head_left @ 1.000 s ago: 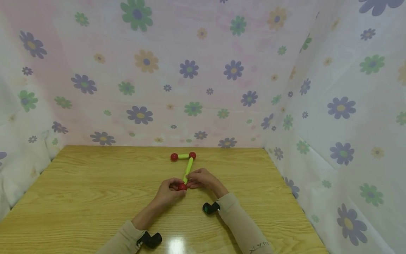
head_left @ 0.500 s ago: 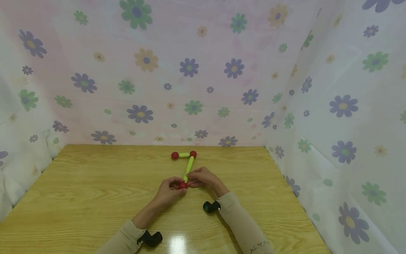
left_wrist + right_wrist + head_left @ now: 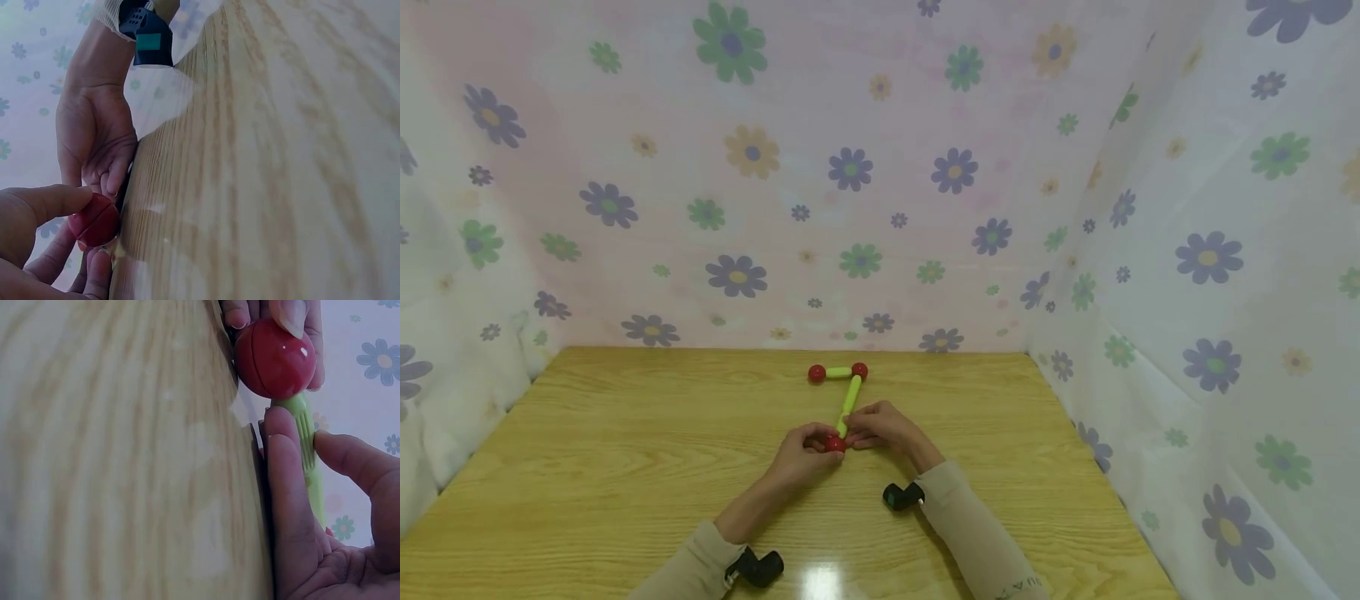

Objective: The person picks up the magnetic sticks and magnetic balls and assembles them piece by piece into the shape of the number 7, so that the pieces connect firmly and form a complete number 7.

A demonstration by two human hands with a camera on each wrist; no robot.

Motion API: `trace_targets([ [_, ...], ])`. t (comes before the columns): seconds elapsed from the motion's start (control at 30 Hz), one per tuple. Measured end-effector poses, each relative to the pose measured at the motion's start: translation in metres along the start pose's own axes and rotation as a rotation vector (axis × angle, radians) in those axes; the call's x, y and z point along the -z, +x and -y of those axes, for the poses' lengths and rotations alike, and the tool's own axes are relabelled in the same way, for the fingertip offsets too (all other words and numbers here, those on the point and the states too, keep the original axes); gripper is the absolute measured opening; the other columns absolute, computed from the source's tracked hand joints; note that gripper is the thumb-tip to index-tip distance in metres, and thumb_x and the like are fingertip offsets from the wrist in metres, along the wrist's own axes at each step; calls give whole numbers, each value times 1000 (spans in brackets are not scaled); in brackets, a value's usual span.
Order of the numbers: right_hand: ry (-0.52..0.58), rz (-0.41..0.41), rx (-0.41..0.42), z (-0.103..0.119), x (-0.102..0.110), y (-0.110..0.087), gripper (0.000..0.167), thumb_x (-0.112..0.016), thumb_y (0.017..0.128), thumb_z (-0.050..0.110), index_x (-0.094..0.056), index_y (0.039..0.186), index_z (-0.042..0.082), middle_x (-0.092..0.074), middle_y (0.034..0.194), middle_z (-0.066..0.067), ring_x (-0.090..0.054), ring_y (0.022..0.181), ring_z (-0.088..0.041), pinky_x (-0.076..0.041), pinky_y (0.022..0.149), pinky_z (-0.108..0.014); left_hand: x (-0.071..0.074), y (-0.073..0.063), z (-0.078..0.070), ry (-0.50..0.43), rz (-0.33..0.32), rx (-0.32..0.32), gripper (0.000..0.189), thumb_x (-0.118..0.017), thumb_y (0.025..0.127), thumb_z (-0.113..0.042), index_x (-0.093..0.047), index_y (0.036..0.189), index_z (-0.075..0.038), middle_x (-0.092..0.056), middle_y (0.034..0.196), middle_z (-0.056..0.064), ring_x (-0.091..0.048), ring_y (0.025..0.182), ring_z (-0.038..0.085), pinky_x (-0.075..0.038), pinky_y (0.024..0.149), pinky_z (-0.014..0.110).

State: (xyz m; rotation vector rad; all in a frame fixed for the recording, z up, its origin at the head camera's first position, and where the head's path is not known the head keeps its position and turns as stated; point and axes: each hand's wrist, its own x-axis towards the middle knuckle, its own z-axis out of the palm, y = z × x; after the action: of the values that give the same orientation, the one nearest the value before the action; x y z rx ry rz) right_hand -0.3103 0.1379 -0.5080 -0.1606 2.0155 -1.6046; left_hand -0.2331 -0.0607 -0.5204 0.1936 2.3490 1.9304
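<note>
My left hand grips a red ball between thumb and fingers; a seam line runs round it in the right wrist view. With thumb and fingers my right hand pinches the near end of a long yellow-green rod, whose end meets the red ball. The rod runs away from me to a second red ball. From there a shorter yellow-green rod leads left to a third red ball. Together they form a bent chain lying on the table.
The wood-grain table spreads out around both hands. A flower-print cloth hangs behind it and along both sides. Each wrist carries a small black camera at the cuff.
Both hands keep their hold on the near ball and the rod. The whole view shifts slightly with the head; the chain keeps its shape.
</note>
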Motion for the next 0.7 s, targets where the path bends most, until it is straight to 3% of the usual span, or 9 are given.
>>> trace_targets([
  [0.23, -4, 10, 29, -2, 0, -1, 36, -63, 102, 23, -67, 122, -7, -76, 89, -9, -73, 76, -12, -60, 70, -24, 3, 1, -1, 9, -11, -24, 33, -81, 85, -1, -70, 115, 5, -67, 99, 16, -59, 82, 17, -49, 70, 23],
  [0.37, -10, 26, 54, -1, 1, -3, 37, -61, 103, 22, -65, 126, -8, -76, 92, -10, -73, 78, -12, -60, 71, -25, 7, 6, 0, -16, -35, 30, 35, -81, 87, -9, -71, 118, 1, -66, 103, 13, -61, 88, 17, -50, 75, 25],
  [0.6, -59, 51, 52, -2, 3, -15, 43, -57, 105, 24, -58, 132, -10, -75, 85, -10, -71, 68, -12, -58, 61, -24, 23, 10, 6, -207, -28, 125, 41, -72, 95, -13, -63, 132, 3, -67, 113, 15, -65, 96, 18, -55, 82, 30],
  [0.7, -96, 52, 47, -2, 4, -20, 45, -56, 105, 24, -55, 134, -10, -75, 85, -13, -71, 67, -12, -57, 60, -24, 33, 11, 4, -236, -36, 149, 43, -68, 99, -15, -59, 137, 4, -67, 117, 17, -64, 97, 18, -56, 84, 30],
])
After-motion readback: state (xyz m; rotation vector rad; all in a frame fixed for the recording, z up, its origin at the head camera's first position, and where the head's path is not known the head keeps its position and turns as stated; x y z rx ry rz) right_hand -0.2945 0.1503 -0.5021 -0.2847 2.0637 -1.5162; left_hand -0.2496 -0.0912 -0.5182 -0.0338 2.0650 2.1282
